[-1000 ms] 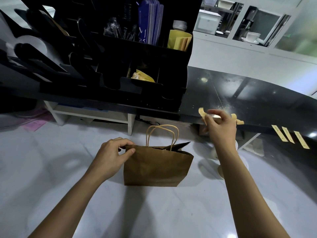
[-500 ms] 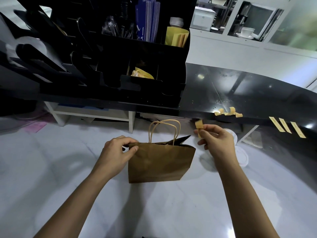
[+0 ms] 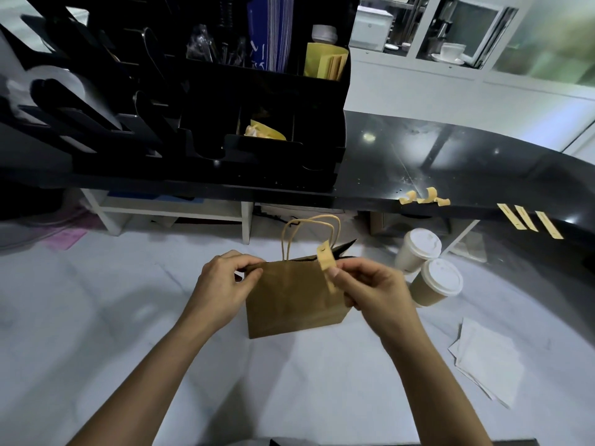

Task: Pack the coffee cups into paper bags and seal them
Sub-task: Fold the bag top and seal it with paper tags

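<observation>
One brown paper bag (image 3: 294, 297) stands upright on the pale, glossy counter (image 3: 96, 317), a flat-sided kraft thing with two twisted paper loop handles (image 3: 310, 233) rising from its serrated top edge. The left hand (image 3: 222, 284) pinches the bag's top left corner between thumb and curled fingers. The right hand (image 3: 370, 288) is at the top right, thumb and forefinger closed on one short strip of tan tape (image 3: 326, 262) that curls up above the bag's mouth.

Just right of the bag sit two coffee cups (image 3: 428, 272), paper-walled, each capped with a white domed plastic lid; they touch one another and lean a little in this wide view. Further right on the counter lies a small stack of pale napkins (image 3: 489, 358), square and slightly fanned.

Behind, on the raised black shiny ledge (image 3: 418, 156), three straight tape strips (image 3: 528, 218) hang stuck along the edge side by side, and near them a small cluster of curled tape scraps (image 3: 425, 196). To the left stands a black organiser (image 3: 225, 123) holding blue sleeves, yellow packets and dark utensils.
</observation>
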The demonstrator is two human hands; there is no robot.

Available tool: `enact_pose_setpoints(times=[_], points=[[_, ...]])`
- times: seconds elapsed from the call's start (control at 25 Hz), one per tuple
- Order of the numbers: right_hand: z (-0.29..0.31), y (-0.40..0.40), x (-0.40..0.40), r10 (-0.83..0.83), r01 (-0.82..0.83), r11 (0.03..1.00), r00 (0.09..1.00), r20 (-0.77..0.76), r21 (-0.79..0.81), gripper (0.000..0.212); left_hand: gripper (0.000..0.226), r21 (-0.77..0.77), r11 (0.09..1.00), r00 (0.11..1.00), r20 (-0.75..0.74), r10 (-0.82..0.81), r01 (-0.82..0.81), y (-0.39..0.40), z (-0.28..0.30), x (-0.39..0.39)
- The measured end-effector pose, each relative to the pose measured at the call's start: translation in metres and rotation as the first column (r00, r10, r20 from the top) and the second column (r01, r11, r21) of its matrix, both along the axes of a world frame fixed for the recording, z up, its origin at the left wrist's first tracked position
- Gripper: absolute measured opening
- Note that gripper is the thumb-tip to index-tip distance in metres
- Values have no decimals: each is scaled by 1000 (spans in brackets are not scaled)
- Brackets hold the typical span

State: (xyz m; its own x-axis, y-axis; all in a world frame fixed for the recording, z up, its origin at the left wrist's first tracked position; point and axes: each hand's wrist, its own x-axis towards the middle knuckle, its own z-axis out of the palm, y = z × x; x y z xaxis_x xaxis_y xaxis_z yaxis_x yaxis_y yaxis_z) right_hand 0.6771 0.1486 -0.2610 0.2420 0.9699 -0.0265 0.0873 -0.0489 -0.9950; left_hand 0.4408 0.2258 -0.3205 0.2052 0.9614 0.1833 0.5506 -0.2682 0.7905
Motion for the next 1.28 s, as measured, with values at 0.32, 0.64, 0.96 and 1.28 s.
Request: enact_pose_setpoints(times=[0.32,0.64,0.96,1.28], points=[[-30,7,-69,14,-20,990,999,-42,-137,3,33,33,999,1000,12,6,-7,-6,1,-2],[-31,30,-85,-89,82,971,996,-23,-223,8,27,44,999,996,89,1,-5,-8,2,-5],[-33,37,-85,-59,61,954,998,17,-293,9,23,-1,1000,991,131,23,-23,-7,-1,-6],[-35,42,-84,-46,53,947,999,28,-318,13,35,80,994,997,28,-72,70,-8,4,-5]])
